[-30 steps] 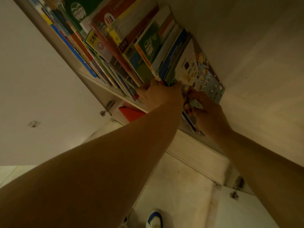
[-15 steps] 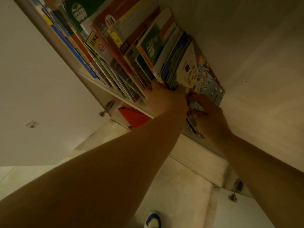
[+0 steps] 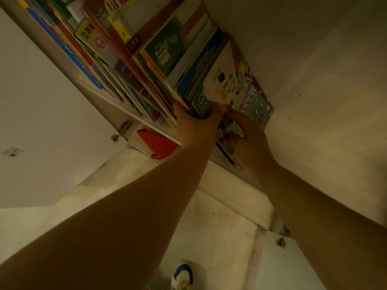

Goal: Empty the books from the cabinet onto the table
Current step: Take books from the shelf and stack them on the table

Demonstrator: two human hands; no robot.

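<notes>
A row of thin colourful books [image 3: 129, 65] stands on a cabinet shelf [image 3: 117, 105], leaning to the right. At its right end is a bundle of books [image 3: 211, 80] with a white illustrated cover facing me. My left hand [image 3: 196, 130] grips the lower edge of this bundle on its left side. My right hand [image 3: 249, 141] holds the bundle's right side, fingers curled around the lower corners of the picture books [image 3: 251, 97] against the cabinet's side wall. The fingertips of both hands are hidden among the books.
The open cabinet door [image 3: 37, 122] stands to the left with a metal hinge [image 3: 123, 128]. A red object [image 3: 157, 143] lies on the shelf below. The cabinet's right wall [image 3: 314, 80] is close to my right hand. Pale floor and my shoe [image 3: 182, 275] are below.
The view has shifted slightly and both hands have closed tighter on the bundle at the right end of the row, the left hand sliding a little to the right.
</notes>
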